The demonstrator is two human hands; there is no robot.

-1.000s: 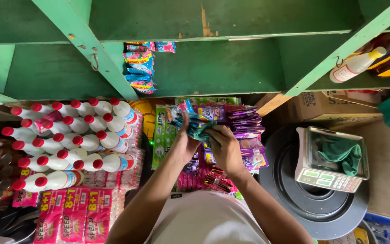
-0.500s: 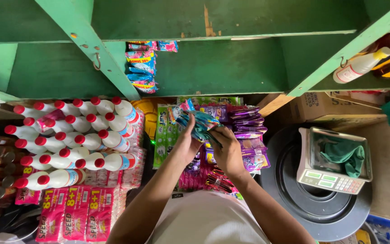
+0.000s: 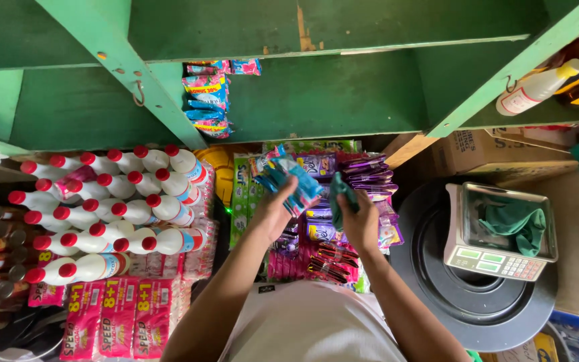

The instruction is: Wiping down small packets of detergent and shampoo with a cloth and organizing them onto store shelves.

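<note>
My left hand (image 3: 273,213) holds a bunch of blue and teal sachets (image 3: 289,175) raised over the shelf of goods. My right hand (image 3: 360,224) grips a dark green cloth (image 3: 340,196) just to the right of the sachets, a small gap apart from them. Beneath both hands lie purple sachet strips (image 3: 370,175) and pink and purple packets (image 3: 316,251). Green sachet packs (image 3: 241,194) sit just left of my left hand.
White bottles with red caps (image 3: 108,211) lie stacked at left above pink sachet strips (image 3: 118,318). A digital scale (image 3: 500,231) with a green cloth in its pan stands on a black round lid (image 3: 474,302) at right. Green shelf beams (image 3: 122,60) cross overhead; sachets hang at centre (image 3: 206,97).
My hands have drawn apart: the left now holds the sachets alone, and the right has pulled the green cloth away to the right.
</note>
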